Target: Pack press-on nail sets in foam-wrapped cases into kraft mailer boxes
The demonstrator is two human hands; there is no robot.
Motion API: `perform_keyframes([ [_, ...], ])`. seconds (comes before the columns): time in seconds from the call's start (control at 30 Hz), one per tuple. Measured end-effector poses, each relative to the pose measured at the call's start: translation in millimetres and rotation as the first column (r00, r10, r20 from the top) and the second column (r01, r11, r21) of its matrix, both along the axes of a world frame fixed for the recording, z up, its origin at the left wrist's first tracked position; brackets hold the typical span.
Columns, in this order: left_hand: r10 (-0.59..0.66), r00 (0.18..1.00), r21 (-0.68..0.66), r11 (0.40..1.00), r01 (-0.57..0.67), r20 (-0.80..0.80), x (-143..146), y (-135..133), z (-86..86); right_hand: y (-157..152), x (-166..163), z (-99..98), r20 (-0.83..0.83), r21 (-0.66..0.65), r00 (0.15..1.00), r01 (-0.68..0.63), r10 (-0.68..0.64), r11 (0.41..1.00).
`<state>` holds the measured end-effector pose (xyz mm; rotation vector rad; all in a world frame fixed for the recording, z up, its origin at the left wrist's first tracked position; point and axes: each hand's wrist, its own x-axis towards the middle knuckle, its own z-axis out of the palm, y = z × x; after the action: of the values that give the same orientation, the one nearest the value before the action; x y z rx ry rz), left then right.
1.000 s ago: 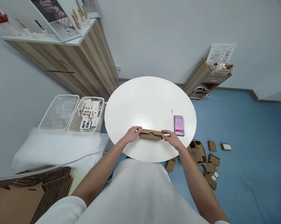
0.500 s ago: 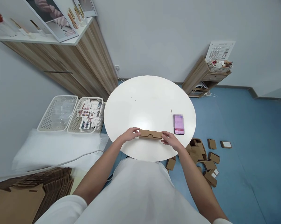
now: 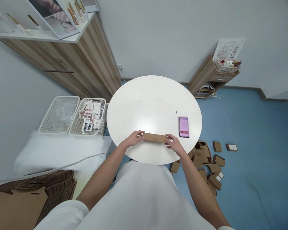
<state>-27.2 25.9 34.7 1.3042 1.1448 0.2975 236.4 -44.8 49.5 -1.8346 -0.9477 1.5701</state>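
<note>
On the round white worktop (image 3: 148,95), near the edge closest to the white shirt (image 3: 144,195), a slim brown cardboard box (image 3: 154,137) is held crosswise. Its left end is pinched by the fingers of the left hand (image 3: 134,138); its right end is gripped by the fingers of the right hand (image 3: 174,144), with the lower ones spread loosely. A half-round thumb notch is seen on the box. Whether its underside is touched by the worktop cannot be told. Right of the right hand, a smartphone (image 3: 183,127) is laid flat, its screen pixelated. Just beyond, a small dark mark (image 3: 176,112) is noted.

Left of the worktop, two baskets are set side by side: clear plastic packaging (image 3: 63,111) is contained in the outer, small printed cards (image 3: 92,115) in the inner. Nearer, white wrapping sheets (image 3: 60,148) are crossed by a pale cable (image 3: 86,157); flattened cardboard (image 3: 19,209) is piled below. On the blue floor (image 3: 244,127), right, small cartons (image 3: 217,146) are scattered.
</note>
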Motion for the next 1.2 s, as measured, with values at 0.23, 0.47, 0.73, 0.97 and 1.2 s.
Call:
perform_keyframes([
  [0.23, 0.021, 0.999, 0.060, 0.998, -0.018, -0.045, 1, -4, -6.5, -2, -9, -5.5, 0.095, 0.091, 0.995, 0.010, -0.019, 0.996],
  [0.47, 0.044, 0.999, 0.205, 0.978, -0.040, -0.015, 1, -23, -16.6, -27, -9, -20.7, 0.141, 0.197, 0.990, -0.014, -0.014, 0.980],
  [0.73, 0.157, 0.987, 0.173, 0.972, -0.159, 0.025, 21, -50, -31.8, -39, -11, -39.5, 0.162, 0.242, 0.982, 0.055, -0.096, 0.969],
  [0.97, 0.230, 0.966, 0.124, 0.969, -0.215, -0.117, 40, -59, -31.3, -45, -7, -49.6, 0.157, 0.235, 0.982, 0.062, -0.101, 0.970],
  [1.2, 0.298, 0.899, 0.166, 0.952, -0.256, -0.322, 57, -71, -46.6, -47, 2, -66.1, 0.205, 0.171, 0.978, -0.004, -0.031, 0.985],
])
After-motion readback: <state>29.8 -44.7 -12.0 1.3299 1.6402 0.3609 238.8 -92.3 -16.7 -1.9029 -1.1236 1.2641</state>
